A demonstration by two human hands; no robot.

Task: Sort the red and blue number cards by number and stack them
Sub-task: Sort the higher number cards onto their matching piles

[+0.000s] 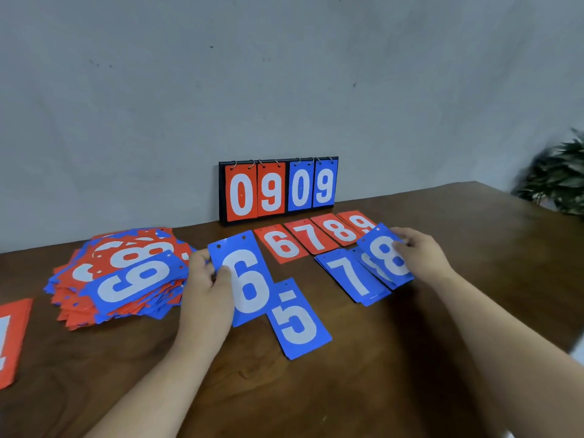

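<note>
My left hand (pixel 207 289) pinches the left edge of a blue 6 card (pixel 245 276), which overlaps the top of a blue 5 card (pixel 298 320) lying on the table. My right hand (pixel 422 252) grips a blue 8 card (pixel 384 256) over a small pile of blue 8 cards, beside the blue 7 pile (pixel 350 276). Behind them lie red cards in a row: 6 (pixel 282 245), 7 (pixel 311 237), 8 (pixel 339 230) and 9 (pixel 360 221). A big mixed heap of red and blue cards (pixel 123 276) sits at the left, a blue 9 on top.
A black flip scoreboard (pixel 278 188) showing 09 in red and 09 in blue leans against the wall at the back of the wooden table (pixel 410 358). A red card (pixel 9 339) lies at the left edge. A green plant (pixel 559 178) stands at far right.
</note>
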